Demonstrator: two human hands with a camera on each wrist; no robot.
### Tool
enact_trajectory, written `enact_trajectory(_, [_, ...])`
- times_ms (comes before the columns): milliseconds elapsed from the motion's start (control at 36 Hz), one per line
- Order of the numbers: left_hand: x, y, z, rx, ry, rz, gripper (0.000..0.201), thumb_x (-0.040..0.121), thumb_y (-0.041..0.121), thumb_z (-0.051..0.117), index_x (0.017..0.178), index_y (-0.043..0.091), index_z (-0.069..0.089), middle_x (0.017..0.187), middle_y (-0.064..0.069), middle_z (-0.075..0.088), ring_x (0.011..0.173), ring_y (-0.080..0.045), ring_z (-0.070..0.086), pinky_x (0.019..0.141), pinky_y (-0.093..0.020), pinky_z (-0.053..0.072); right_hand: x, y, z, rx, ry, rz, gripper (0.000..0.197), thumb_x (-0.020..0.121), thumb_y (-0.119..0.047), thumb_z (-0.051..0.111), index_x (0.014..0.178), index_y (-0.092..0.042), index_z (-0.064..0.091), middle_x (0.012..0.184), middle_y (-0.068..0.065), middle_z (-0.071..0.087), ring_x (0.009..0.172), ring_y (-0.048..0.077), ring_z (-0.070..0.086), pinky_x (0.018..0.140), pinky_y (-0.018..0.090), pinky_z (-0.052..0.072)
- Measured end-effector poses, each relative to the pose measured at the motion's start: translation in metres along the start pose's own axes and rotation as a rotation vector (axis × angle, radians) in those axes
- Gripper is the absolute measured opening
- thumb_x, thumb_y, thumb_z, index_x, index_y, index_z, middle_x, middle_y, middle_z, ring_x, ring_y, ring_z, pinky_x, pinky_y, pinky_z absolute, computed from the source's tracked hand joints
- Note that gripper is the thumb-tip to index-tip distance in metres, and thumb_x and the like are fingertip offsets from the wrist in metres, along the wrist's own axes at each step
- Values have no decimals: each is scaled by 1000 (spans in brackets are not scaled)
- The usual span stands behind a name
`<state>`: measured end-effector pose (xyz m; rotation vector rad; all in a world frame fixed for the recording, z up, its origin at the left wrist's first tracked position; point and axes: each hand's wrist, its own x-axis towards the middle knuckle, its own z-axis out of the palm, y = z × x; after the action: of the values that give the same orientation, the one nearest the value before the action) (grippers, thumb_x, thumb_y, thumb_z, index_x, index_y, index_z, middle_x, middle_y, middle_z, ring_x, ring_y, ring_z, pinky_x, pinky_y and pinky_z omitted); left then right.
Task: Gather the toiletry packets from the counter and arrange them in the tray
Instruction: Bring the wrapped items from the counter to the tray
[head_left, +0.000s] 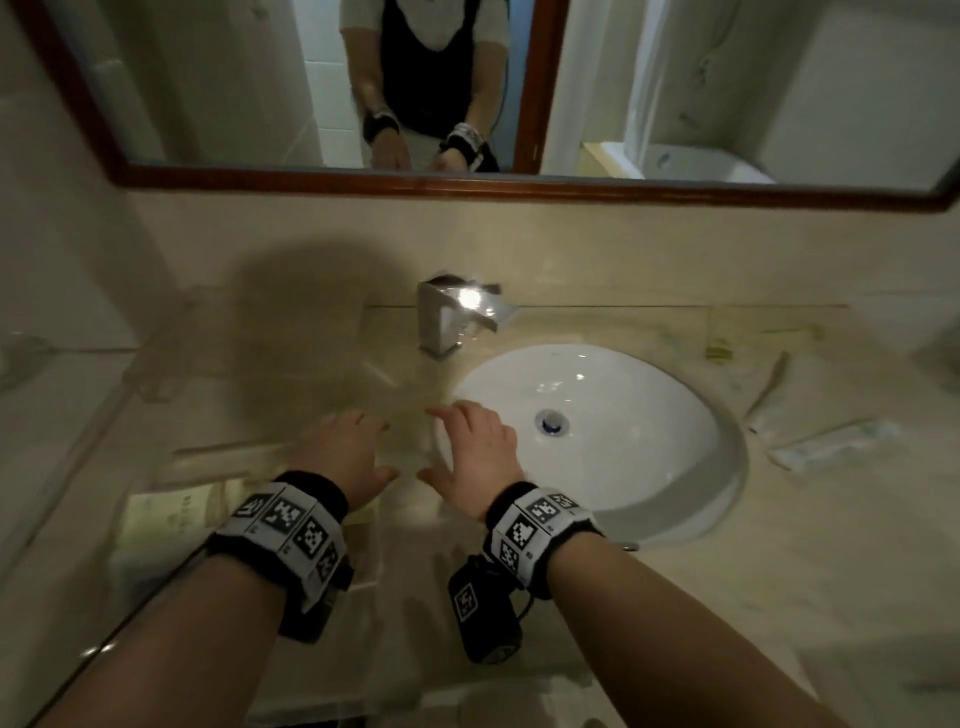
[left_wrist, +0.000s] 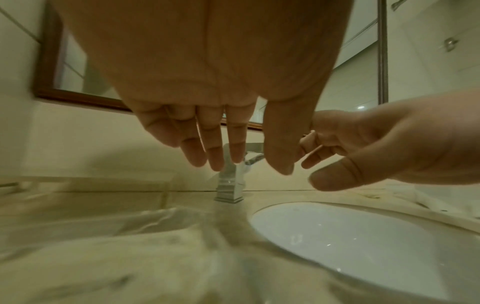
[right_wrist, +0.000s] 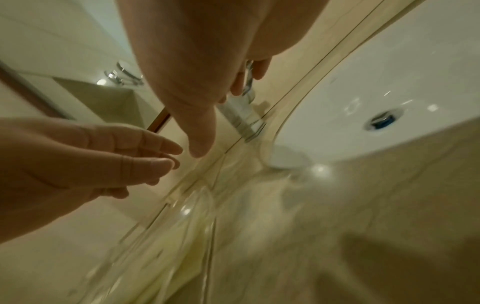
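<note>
Both my hands hover over the beige counter just left of the sink, palms down, fingers spread and holding nothing. My left hand (head_left: 347, 448) (left_wrist: 223, 152) and right hand (head_left: 470, 451) (right_wrist: 200, 131) are a thumb's width apart. Below them lies a clear tray (head_left: 228, 460) (right_wrist: 187, 207), blurred; I cannot tell what is inside it. A pale packet with green print (head_left: 169, 514) lies by my left wrist. Right of the sink lie long white packets (head_left: 831, 442) (head_left: 768, 391) and a small packet (head_left: 723, 349).
The white sink basin (head_left: 649, 415) sits right of my hands, with a chrome faucet (head_left: 441, 322) (left_wrist: 231, 185) behind it. A framed mirror (head_left: 519, 187) hangs on the wall above. The counter's front edge runs under my forearms.
</note>
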<state>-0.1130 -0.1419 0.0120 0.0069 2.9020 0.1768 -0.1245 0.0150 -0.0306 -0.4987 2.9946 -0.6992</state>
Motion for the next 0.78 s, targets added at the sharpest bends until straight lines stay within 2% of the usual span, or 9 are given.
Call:
enact_trajectory(167, [22,68,2,-85,6,69,58,86,43,58,138,23,40,142,-1,44,131,-21,40,108,-35,34,-17,71,-49,79,120,163,69,81,-44,64,140,-27,34,141,2,37,131,23,32,106,36,24])
enact_trajectory(333, [39,139,14,-160,9,183,54,84,42,60,133,23,45,140,-1,45,129,-23,42,109,-37,35,-39,147,-93,94,239,364,68,80,-45,65,139,-30,34,137,1,39,127,22,37,102,38,31])
enact_trajectory(417, [49,175,20,-143,-3,240,53,84,43,61,132,23,47,137,-3,48,126,-24,47,106,-38,38,-52,182,-110,97,298,410,70,79,-44,67,139,-27,36,136,3,41,128,23,38,107,38,31])
enact_trajectory(556, [65,238,28,-176,-1,323,49,83,38,64,127,19,53,132,-5,53,120,-26,52,104,-37,40,-79,237,-137,122,359,536,70,80,-44,66,140,-27,34,140,3,37,130,23,35,107,40,30])
enact_trajectory(667, [78,295,38,-178,-67,372,51,87,39,59,133,20,46,138,-6,47,122,-28,49,104,-40,40,-107,287,-156,101,379,646,70,80,-45,65,140,-26,34,142,4,37,131,24,35,106,40,30])
enact_trajectory(778, [88,355,52,-196,-90,442,51,87,35,60,133,19,46,141,-6,45,125,-28,47,105,-42,39,-134,336,-175,105,376,775,69,80,-44,66,139,-27,34,143,5,36,132,26,34,107,43,30])
